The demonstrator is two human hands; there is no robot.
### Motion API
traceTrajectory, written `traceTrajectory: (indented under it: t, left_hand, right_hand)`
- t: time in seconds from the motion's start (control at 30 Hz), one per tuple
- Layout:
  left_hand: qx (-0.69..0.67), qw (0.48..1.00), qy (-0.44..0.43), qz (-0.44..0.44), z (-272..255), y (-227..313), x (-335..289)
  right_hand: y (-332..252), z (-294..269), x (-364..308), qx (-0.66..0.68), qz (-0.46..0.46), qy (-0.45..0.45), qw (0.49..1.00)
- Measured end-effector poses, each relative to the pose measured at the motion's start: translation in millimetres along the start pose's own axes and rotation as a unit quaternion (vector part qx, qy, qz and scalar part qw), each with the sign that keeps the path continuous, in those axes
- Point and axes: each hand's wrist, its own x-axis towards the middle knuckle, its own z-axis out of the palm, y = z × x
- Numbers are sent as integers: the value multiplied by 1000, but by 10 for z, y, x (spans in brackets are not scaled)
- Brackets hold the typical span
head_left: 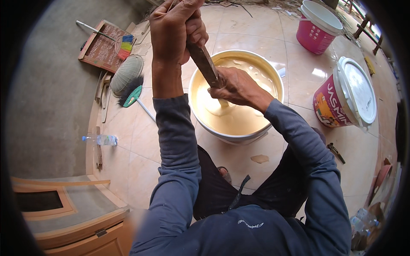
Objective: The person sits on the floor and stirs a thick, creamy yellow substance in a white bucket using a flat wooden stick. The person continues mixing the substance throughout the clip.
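Observation:
Both hands grip one wooden stick, which slants down into a white bucket of cream-yellow paint. High up, my left hand is wrapped round the stick's upper part. My right hand closes round it lower down, over the bucket's mouth. The stick's lower end is sunk in the paint and hidden. Swirls and ridges mark the paint's surface around it. The bucket stands upright on the floor in front of my knees.
Right of the bucket stand a lidded paint bucket and a pink open bucket. A green brush, a woven hat and a plastic bottle lie at left. Near my right knee are a dark tool and a paint spill.

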Motion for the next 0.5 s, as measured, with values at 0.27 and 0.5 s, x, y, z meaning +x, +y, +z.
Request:
traceTrajectory:
  t: [0.27,0.5]
  left_hand:
    - [-133,987,-87,31,478,-155,-176]
    - [-22,977,-111,180,687,-349,-318]
  right_hand:
    - [41,-499,-464,-122,50,-4,991]
    - [291,-455,-324,-142,-23,97,985]
